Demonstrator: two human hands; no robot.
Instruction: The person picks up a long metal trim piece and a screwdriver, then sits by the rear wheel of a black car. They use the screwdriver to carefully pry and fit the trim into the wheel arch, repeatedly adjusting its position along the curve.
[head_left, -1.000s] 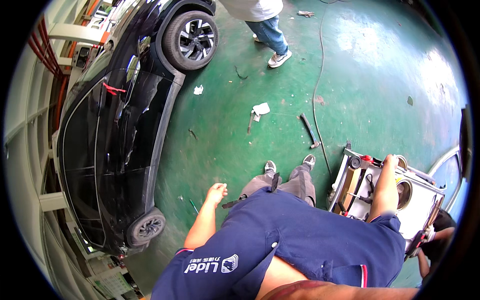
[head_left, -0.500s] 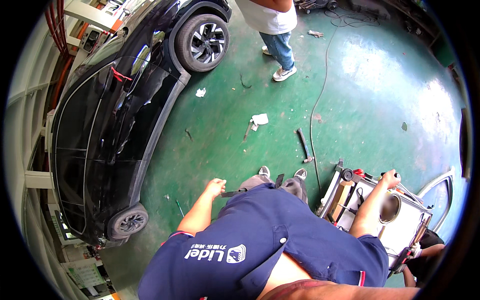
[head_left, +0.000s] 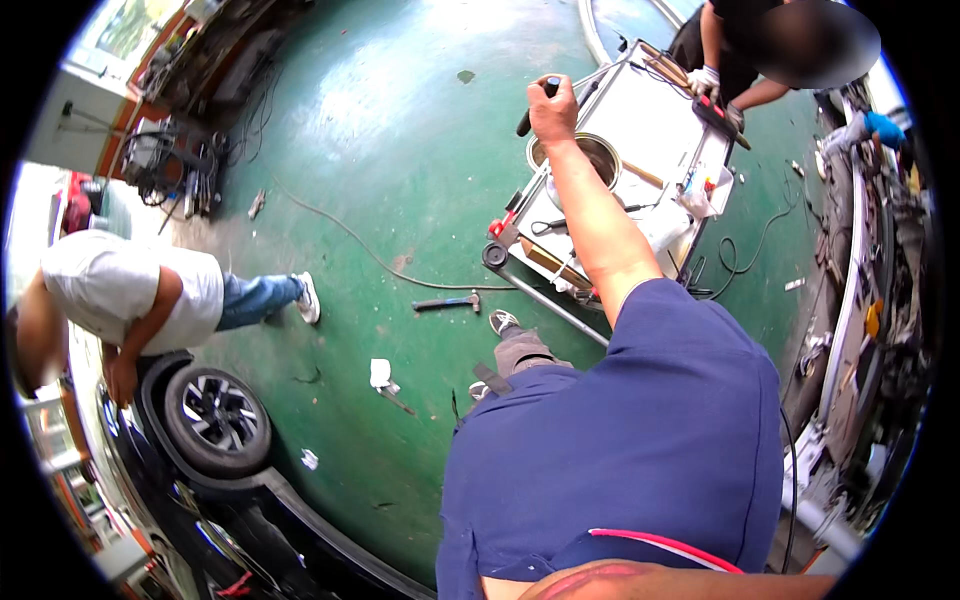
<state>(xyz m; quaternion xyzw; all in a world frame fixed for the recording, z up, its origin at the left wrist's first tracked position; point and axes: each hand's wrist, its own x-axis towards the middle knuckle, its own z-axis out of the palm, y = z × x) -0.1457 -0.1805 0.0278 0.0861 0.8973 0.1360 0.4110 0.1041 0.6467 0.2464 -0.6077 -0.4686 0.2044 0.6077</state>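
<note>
My right hand point(head_left: 553, 112) is closed around a black handle point(head_left: 524, 124), which sticks out on both sides of the fist; the kind of tool cannot be made out. It is held at the far left edge of a white-topped tool cart point(head_left: 668, 125). Under my forearm, a round metal can point(head_left: 604, 158) stands on the cart, partly covered. A black-handled tool point(head_left: 551, 227) and a wooden stick point(head_left: 642, 174) lie near it. My left hand is out of view.
A hammer point(head_left: 447, 303) lies on the green floor, with a hose point(head_left: 345, 228) behind it. To the left, a person in a white shirt point(head_left: 150, 290) leans over a black car point(head_left: 270, 510). Across the cart, a gloved co-worker holds a red-and-black tool point(head_left: 716, 120). Car parts point(head_left: 835, 290) line the right side.
My view has swung right, bringing the cart toward the middle. My left hand has gone out of view. My right hand still grips the black handle.
</note>
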